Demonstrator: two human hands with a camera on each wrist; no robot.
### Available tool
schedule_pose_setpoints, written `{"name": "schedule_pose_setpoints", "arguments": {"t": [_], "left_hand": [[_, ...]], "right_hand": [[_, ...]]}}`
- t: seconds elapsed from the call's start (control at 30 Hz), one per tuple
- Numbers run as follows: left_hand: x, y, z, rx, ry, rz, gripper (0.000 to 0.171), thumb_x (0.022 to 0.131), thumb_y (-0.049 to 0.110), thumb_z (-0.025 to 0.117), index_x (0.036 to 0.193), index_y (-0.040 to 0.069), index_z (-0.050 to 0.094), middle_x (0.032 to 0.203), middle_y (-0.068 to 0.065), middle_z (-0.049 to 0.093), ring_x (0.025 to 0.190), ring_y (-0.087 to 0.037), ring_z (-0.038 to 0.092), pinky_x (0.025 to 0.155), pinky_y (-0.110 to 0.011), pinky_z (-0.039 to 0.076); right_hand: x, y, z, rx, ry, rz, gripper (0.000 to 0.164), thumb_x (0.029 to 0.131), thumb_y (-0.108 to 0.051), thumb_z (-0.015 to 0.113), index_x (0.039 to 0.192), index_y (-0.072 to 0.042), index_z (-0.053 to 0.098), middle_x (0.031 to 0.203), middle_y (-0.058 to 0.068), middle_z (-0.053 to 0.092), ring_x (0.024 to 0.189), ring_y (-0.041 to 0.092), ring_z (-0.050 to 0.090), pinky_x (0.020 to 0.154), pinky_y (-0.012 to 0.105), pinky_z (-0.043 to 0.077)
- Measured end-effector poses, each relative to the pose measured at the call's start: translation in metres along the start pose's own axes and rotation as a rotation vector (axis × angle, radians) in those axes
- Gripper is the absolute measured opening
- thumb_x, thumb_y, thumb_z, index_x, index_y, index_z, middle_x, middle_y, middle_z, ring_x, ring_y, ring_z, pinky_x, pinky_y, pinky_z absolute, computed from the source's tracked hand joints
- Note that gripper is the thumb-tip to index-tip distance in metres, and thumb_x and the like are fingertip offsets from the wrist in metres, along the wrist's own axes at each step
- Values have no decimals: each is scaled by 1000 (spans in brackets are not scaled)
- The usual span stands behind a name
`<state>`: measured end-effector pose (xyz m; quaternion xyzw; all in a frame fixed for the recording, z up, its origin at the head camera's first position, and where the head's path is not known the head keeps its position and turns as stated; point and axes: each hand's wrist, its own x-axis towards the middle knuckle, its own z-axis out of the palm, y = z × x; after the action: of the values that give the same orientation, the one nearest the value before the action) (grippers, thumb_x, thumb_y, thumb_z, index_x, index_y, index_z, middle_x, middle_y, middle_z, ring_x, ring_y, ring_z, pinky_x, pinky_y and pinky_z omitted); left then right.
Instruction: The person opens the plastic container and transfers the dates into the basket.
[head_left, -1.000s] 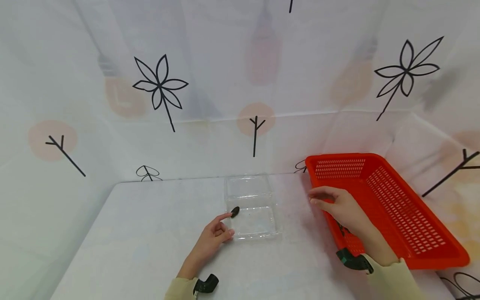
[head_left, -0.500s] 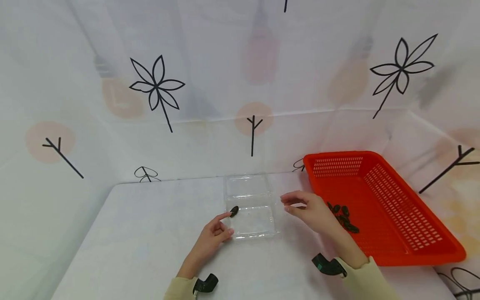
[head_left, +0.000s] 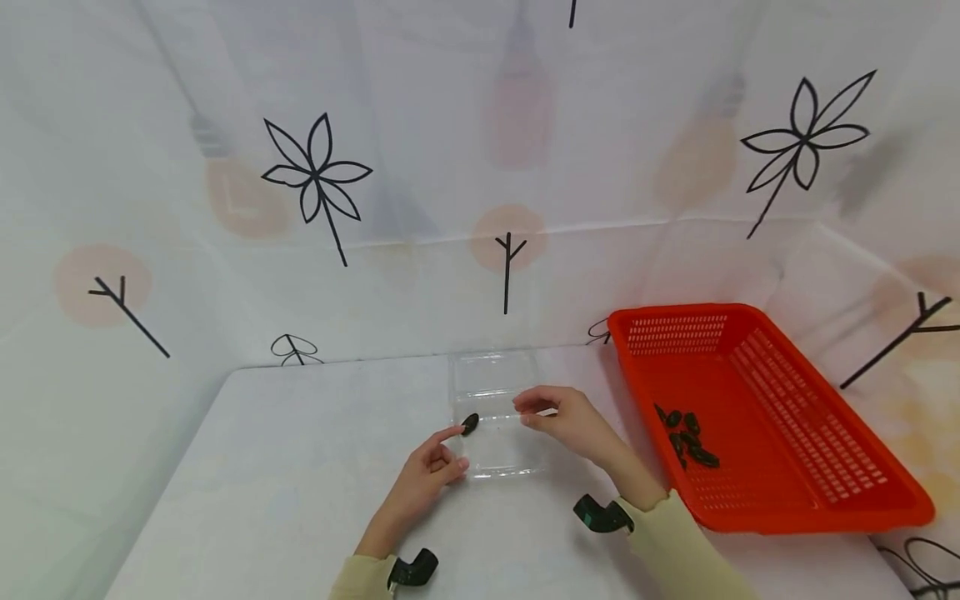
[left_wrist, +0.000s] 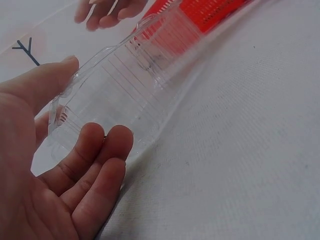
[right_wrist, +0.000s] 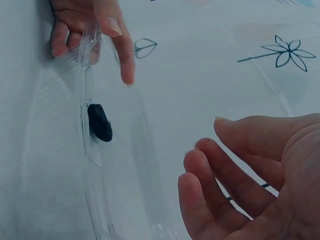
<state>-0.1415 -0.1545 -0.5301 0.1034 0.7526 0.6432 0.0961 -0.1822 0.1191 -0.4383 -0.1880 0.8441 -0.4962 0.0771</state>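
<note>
A clear hinged plastic box (head_left: 510,473) stands on the table with its lid folded back. My left hand (head_left: 420,479) holds its near left corner; in the left wrist view the thumb lies along the rim and curled fingers (left_wrist: 107,180) press the outer wall. One dark, oval, shell-like piece (head_left: 470,424) lies inside the box by the left index fingertip; the right wrist view shows this dark piece (right_wrist: 100,123) close to the rim. My right hand (head_left: 566,419) hovers over the box's right side, fingers loosely bent. Its thumb and fingertips (right_wrist: 189,184) stand apart, nothing visible between them.
To the right sits a red slotted plastic basket (head_left: 780,417), holding several similar dark oval pieces (head_left: 686,437) near its left wall. A white printed cloth (head_left: 420,275) hangs behind the table. Black cable (head_left: 926,554) lies at the lower right.
My right hand has moved left from over the basket to above the clear box, uncovering the dark pieces in the basket. My left hand and the piece beside it have stayed put.
</note>
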Motion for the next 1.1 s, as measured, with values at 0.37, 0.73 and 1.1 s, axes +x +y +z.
{"name": "schedule_pose_setpoints", "arguments": {"t": [0.37, 0.73, 1.1], "left_hand": [[-1, 1, 2, -19, 4, 25, 56, 93, 11, 71, 144, 7, 50, 87, -4, 59, 77, -14, 64, 71, -25, 51], [1, 1, 2, 3, 9, -9, 55, 93, 14, 72, 144, 10, 50, 88, -6, 59, 79, -16, 64, 73, -25, 51], [0, 4, 2, -6, 3, 4, 55, 94, 12, 71, 144, 9, 50, 87, -6, 59, 81, -20, 66, 74, -26, 52]], "right_hand": [[33, 7, 21, -10, -92, -45, 21, 93, -13, 70, 113, -10, 73, 109, 1, 71, 105, 22, 64, 93, 46, 49], [61, 14, 32, 12, -161, -8, 26, 93, -9, 69, 118, -2, 71, 112, 6, 71, 103, 18, 65, 91, 40, 51], [75, 10, 36, -22, -309, 6, 30, 94, -15, 69, 123, -6, 70, 118, 2, 70, 112, 19, 63, 96, 43, 48]]}}
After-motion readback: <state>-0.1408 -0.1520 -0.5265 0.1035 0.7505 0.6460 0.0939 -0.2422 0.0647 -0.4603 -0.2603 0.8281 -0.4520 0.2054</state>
